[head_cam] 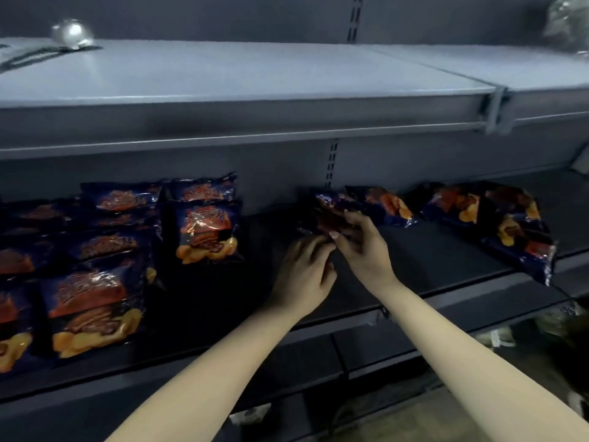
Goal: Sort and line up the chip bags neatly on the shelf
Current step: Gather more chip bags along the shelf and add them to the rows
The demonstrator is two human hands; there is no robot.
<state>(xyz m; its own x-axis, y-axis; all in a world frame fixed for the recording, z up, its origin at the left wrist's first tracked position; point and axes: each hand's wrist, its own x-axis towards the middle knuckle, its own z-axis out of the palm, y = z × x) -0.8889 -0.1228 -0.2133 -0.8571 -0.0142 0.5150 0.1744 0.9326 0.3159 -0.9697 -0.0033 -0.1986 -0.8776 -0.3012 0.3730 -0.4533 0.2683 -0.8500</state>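
Held chip bag, just below the slotted upright: dark and blurred, its lower half hidden behind my right hand, whose fingers and thumb curl round it. My left hand, below and left of the upright, reaches its fingers to the bag's lower edge; whether they pinch it or only touch, I cannot tell. Left of the upright, stacked bags run out of frame; right of it, loose bags lie tumbled on the shelf.

Dark shelf: chip bags in rows at left, loose bags scattered at right
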